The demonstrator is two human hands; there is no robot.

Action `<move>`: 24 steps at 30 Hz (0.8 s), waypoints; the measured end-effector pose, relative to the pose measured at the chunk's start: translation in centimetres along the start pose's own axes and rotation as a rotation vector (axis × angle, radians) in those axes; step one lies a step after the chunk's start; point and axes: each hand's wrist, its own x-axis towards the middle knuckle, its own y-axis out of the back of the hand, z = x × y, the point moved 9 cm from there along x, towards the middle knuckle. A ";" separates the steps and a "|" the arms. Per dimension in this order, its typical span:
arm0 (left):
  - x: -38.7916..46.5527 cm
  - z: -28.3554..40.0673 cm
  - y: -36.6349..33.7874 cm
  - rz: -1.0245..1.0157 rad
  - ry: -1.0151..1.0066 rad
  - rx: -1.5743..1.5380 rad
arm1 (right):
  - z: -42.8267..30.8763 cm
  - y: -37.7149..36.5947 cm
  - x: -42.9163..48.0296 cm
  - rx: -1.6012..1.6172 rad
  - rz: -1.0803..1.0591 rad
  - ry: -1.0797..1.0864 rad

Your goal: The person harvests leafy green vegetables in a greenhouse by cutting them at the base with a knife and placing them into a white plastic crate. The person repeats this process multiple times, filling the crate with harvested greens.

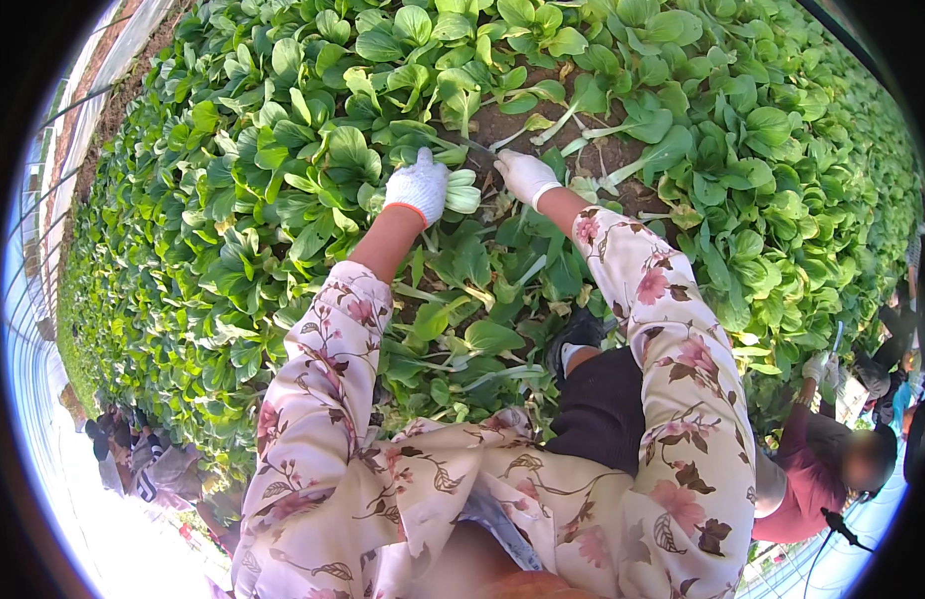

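Note:
My left hand (417, 183), in a white knit glove with an orange cuff, is closed around a bok choy whose pale stalk base (462, 191) points right. My right hand (524, 176), in a thin white glove, grips a knife whose narrow blade (479, 147) reaches left towards the base of a bok choy plant (459, 105). The knife's handle is hidden in the fist. Between and below my hands, loose green leaves (470, 262) cover the ground. Bare brown soil (500, 123) shows just beyond the blade.
Dense bok choy plants (230, 187) stand on the left and more (777, 150) on the right. Cut leaves (642, 165) lie on the soil right of my right hand. A co-worker in a dark red shirt (810, 487) is at the lower right; other people (152, 464) are at the lower left.

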 end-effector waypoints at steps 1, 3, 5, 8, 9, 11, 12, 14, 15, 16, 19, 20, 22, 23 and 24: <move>0.0 -0.1 -0.2 0.002 0.002 0.001 | 0.2 -0.4 0.2 0.030 -0.011 0.002; -0.1 -0.2 -0.5 0.008 0.006 0.004 | 1.0 -1.6 0.6 0.076 -0.084 -0.057; 0.0 -0.5 -1.3 -0.067 0.031 -0.011 | 1.4 -2.8 1.2 0.078 -0.168 -0.089; 0.0 -0.6 -1.5 -0.062 0.043 -0.015 | 1.7 -3.3 1.8 0.067 -0.189 -0.170; 0.0 -0.6 -1.5 -0.057 0.044 -0.015 | 1.4 -3.3 1.9 0.083 -0.186 -0.167; -0.1 -0.6 -1.6 -0.052 0.052 -0.027 | 1.2 -3.3 1.8 0.092 -0.194 -0.221; -0.2 -0.6 -1.6 -0.053 0.061 -0.039 | 1.1 -3.5 1.4 0.126 -0.204 -0.244; -0.6 -0.5 -1.8 -0.079 0.064 -0.051 | 1.4 -5.2 -0.2 0.296 -0.380 -0.355; -0.9 -0.3 -1.9 -0.083 0.052 -0.033 | 1.5 -5.5 -0.9 0.280 -0.463 -0.364; -1.3 -0.2 -1.5 -0.056 0.060 -0.037 | 1.5 -6.0 -2.1 0.214 -0.525 -0.343; -3.1 0.0 -0.6 -0.014 0.071 -0.068 | 1.6 -5.2 -5.2 0.267 -0.441 -0.248; -4.2 0.4 0.3 0.060 0.046 -0.096 | 2.1 -4.3 -6.2 0.370 -0.351 -0.264; -6.6 1.1 1.8 0.154 0.005 -0.199 | 3.3 -2.9 -8.3 0.553 -0.320 -0.378; -7.4 1.4 2.4 0.152 -0.007 -0.298 | 3.5 -1.5 -8.6 0.615 -0.289 -0.417; -8.5 2.0 3.9 0.252 -0.049 -0.425 | 3.0 -0.1 -9.2 0.764 -0.203 -0.416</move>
